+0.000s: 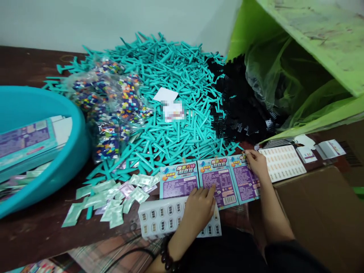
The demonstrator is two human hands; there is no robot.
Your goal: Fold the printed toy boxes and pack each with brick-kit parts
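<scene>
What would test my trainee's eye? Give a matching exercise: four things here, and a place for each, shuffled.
1 sticks
2 basin
3 left hand
4 right hand

A at the top edge of the right card
B far left
C big heap in the middle
D over the tray, fingertips on the middle card

Pairs: 1-C, 2-B, 3-D, 4-A

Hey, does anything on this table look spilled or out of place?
Yes. The green crate at the right lies tipped on its side, plastic liner crumpled inside. Teal sticks sprawl in a loose heap, and small sachets lie scattered near the table edge.
</scene>
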